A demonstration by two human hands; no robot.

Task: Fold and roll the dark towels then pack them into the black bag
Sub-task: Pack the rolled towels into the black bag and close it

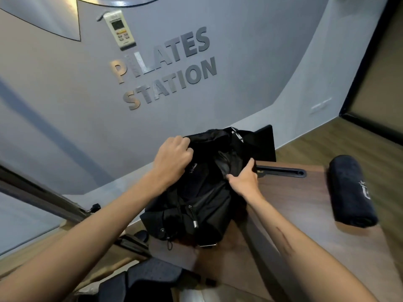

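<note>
Head view: left hand [174, 158] and right hand [245, 178] each clamp curled fingers on the limp black bag [196, 199]. Right of the bag lies a soft, light rolled towel [351, 190], probably best gripped around its middle.

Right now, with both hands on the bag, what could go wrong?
1. The bag sits at the table's left edge, with one corner past it; tugging by the left hand and right hand could tip it off.
2. The rolled towel lies loose beside it; a knock might unroll it.
3. The opening looks narrow, so the towel may snag.
</note>
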